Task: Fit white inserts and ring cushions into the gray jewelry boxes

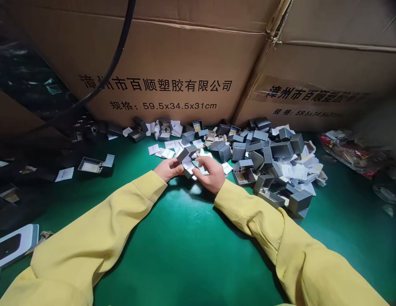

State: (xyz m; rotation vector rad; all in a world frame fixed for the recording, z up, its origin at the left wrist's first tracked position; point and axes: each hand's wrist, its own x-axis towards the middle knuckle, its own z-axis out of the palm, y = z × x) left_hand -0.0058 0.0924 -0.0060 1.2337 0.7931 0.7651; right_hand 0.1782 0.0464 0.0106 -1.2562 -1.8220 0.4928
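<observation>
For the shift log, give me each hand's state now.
Left hand: holding a small open gray box.
Right hand: half-curled at that box; grip can't be told.

Soft glare mid green tabletop; left side dim; shadows under yellow sleeves; edges blurred, stretched.

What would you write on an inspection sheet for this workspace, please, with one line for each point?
Surface: green table, loaded mainly along its far side.
Job's things: opened small box, in hand; heap of grey boxes at right.
Clutter: loose white papers among the boxes; white device at lower left, cut off.
Grip: left hand holds the opened box; right hand is at its right side.
Cables: one black cable, upper left.
Surroundings: large cartons behind the table.
</observation>
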